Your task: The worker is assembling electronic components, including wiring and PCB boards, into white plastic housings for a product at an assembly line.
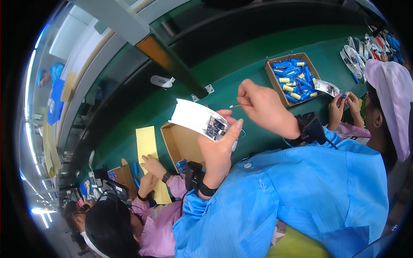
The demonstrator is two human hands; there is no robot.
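The left hand [217, 158] grasps a white shell [189, 113] with circuit board [216, 127] in place, while the curled right hand [267, 105] clasps a reddish wire [243, 105], its plug [231, 106] not yet connected

White casing [189, 116], blue cells [303, 91], green bench [241, 73]

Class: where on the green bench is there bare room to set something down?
Bare green bench shows between the filled box and the white shells, and another patch between that box and the small bracket, beyond the right hand. Crowded: the box, heaped with blue cylinders, and the shell pile.
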